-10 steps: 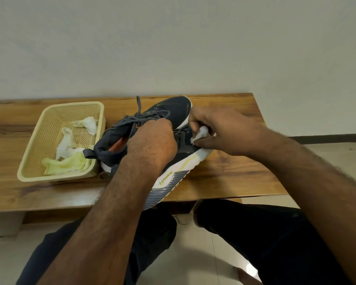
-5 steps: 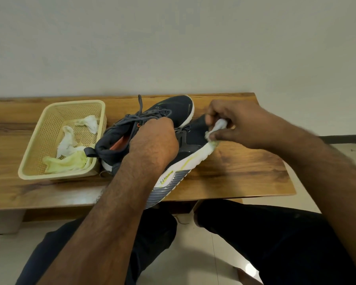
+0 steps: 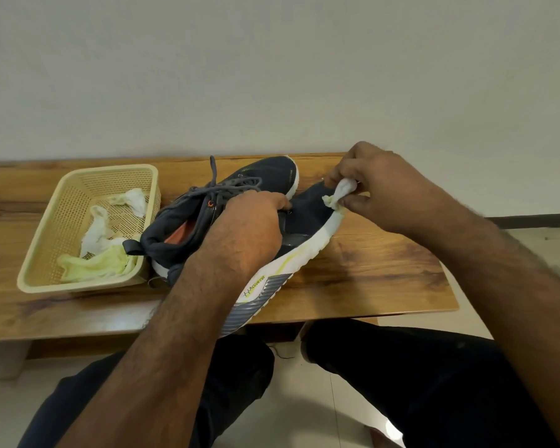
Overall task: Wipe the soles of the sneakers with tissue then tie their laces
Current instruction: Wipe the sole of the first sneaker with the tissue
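Two dark navy sneakers lie on the wooden bench (image 3: 369, 270) before me. The near sneaker (image 3: 307, 218) is tipped on its side, toe toward the far right, heel projecting past the bench's front edge. Its white sole (image 3: 301, 257) faces me; it carries a yellow-green streak, small yellow-green lettering and a ribbed grey heel section. The far sneaker (image 3: 265, 176) stands upright behind it, touching it, with an orange lining visible at the opening and grey laces (image 3: 230, 185) lying loose and untied over the tongue.

My left hand (image 3: 249, 227) rests over the middle of the near sneaker, fingers curled down around its upper; the fingertips are hidden behind the hand, so the exact hold cannot be told. My right hand (image 3: 379, 185) is at the toe of the same sneaker, thumb and fingers closed together, pinching a crumpled tissue (image 3: 340, 195). The tissue is white with a yellow-green tinge at its lower end, and that end touches the toe end of the white sole.

To the left, just beside the heel of the far sneaker, sits a pale yellow mesh basket (image 3: 46, 240) holding several crumpled tissues (image 3: 101, 250), some white, one tinted yellow-green. My legs, in dark trousers (image 3: 401, 383), show below the bench.
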